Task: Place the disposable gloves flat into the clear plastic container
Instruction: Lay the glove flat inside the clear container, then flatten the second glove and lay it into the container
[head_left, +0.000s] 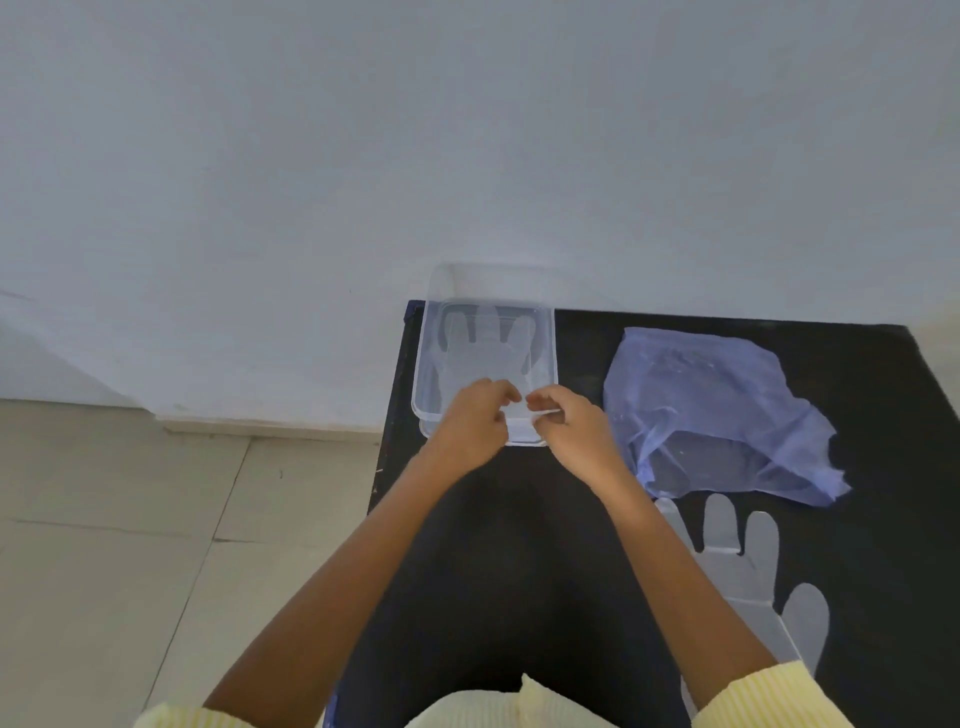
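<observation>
While my left hand (475, 415) and right hand (563, 423) pinch the cuff of a disposable glove (488, 345) lying in the clear plastic container (545, 332) at the black surface's (571, 519) far-left corner, I judge smoothing comes next, then the spare gloves (743, 561) near-right.

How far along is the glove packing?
One glove already lies flat in the clear container. Both hands, left and right, pinch its cuff at the near rim. Another glove still waits on the black table beside the blue bag.
</observation>
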